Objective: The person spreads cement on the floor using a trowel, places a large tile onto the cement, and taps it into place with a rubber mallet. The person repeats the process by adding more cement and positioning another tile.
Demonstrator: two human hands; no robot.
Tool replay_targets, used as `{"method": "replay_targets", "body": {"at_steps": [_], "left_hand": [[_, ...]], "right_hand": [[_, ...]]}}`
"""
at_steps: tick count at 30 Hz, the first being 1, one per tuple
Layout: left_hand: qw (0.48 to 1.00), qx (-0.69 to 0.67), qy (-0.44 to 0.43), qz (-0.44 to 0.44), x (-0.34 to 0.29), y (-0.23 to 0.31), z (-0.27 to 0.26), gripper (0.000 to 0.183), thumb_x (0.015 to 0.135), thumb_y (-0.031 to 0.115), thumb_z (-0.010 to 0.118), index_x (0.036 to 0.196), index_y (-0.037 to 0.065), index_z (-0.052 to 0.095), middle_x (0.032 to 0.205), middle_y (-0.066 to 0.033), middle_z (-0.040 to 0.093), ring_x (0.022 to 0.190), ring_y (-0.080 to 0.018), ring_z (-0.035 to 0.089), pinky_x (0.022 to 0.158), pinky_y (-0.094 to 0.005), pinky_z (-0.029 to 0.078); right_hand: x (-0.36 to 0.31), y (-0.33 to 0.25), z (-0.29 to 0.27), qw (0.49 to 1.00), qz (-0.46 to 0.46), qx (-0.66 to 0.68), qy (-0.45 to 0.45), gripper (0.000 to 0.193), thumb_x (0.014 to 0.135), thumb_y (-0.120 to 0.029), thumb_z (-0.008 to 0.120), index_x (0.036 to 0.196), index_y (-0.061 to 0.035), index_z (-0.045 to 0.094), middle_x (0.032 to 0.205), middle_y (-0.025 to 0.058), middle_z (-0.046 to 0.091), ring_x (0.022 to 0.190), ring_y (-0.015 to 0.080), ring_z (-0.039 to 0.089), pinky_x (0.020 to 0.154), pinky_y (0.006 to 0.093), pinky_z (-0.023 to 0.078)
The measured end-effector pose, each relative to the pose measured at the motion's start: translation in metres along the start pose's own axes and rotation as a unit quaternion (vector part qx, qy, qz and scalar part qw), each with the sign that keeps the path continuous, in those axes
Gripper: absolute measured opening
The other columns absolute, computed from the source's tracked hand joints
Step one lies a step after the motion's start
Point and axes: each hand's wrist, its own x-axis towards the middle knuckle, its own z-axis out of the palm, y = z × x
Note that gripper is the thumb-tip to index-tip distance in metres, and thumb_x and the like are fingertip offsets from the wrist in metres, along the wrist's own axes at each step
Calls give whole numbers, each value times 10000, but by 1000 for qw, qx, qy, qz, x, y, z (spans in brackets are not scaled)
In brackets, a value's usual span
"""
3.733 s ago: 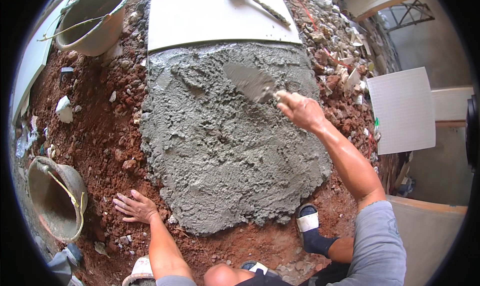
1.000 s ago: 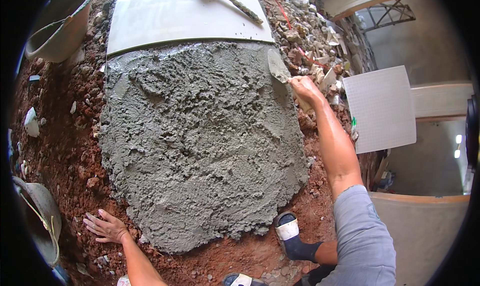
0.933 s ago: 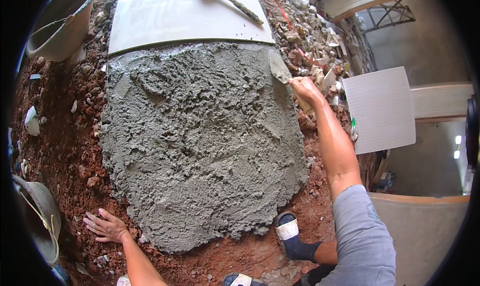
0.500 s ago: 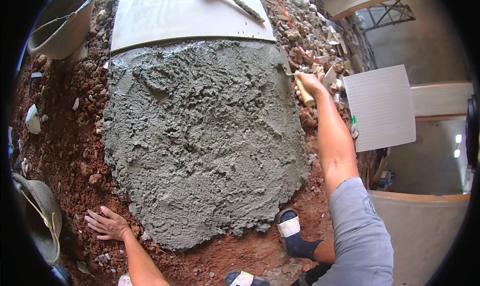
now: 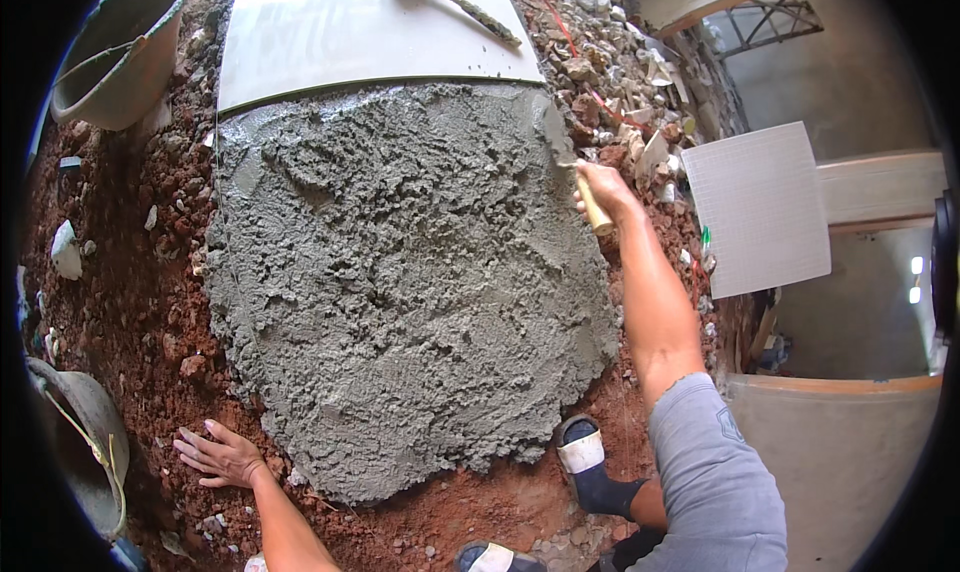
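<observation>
A thick bed of wet grey mortar (image 5: 400, 272) with a rough, lumpy surface covers the ground in front of me. My right hand (image 5: 607, 190) is closed round the pale wooden handle of a trowel (image 5: 594, 208). The trowel's mortar-coated blade lies against the bed's far right edge, hard to tell from the mortar around it. My left hand (image 5: 228, 456) rests with spread fingers on the red soil, left of the bed's near corner, holding nothing. Beyond the mortar lies a large white tile (image 5: 350, 32), and on it a mallet (image 5: 460, 8) with a dark head and crusted handle.
Two buckets stand at the left, one far (image 5: 130, 62) and one near (image 5: 95, 442). Broken rubble (image 5: 610, 62) lines the right side, with a loose light tile (image 5: 760, 212) beyond it. A taut string (image 5: 218, 172) runs along the left edge. My sandalled foot (image 5: 585, 457) is at the near right.
My right hand has drawn the trowel slightly nearer and to the left along the mortar's right edge. My left hand stays on the soil.
</observation>
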Motion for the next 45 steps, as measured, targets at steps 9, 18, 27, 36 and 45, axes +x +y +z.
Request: {"method": "replay_targets", "body": {"at_steps": [9,18,27,36,45], "left_hand": [[1000,-9,-11,11,-1,3,-8,607,971,561,355,1489,247,312,1568,-2,245,1441,-238,225,1084,-663,131],[999,23,-43,4,3,12,-26,607,976,517,363,1489,196,313,1568,-31,244,1434,-264,239,1091,-637,147],[999,-12,-52,-2,4,16,-34,623,971,515,367,1497,187,299,1570,-53,231,1437,-281,227,1094,-649,131],[997,-12,-73,-13,5,19,-37,627,960,495,388,1496,185,296,1575,-60,216,1450,-278,195,1107,-639,97],[998,-36,-55,-10,7,22,-43,623,954,473,398,1495,181,295,1577,-70,213,1452,-287,191,1103,-639,101]], "right_hand": [[-67,-40,102,985,-127,-47,-111,382,973,-388,521,1137,-45,555,686,63,561,473,148,555,402,270,483],[-173,-91,234,945,-218,-119,-212,389,989,-391,472,1033,-19,573,716,84,593,529,157,585,465,311,516],[-172,-108,192,914,-210,-236,-253,474,1008,-404,419,1286,-25,485,933,123,610,759,161,601,700,351,554],[-165,-108,196,847,-314,-320,-287,462,1000,-402,424,1171,-8,593,947,161,659,858,264,638,786,430,515],[-227,-30,208,970,-55,88,-222,244,1008,-291,471,1047,-51,460,749,74,549,525,120,570,409,235,503]]}}
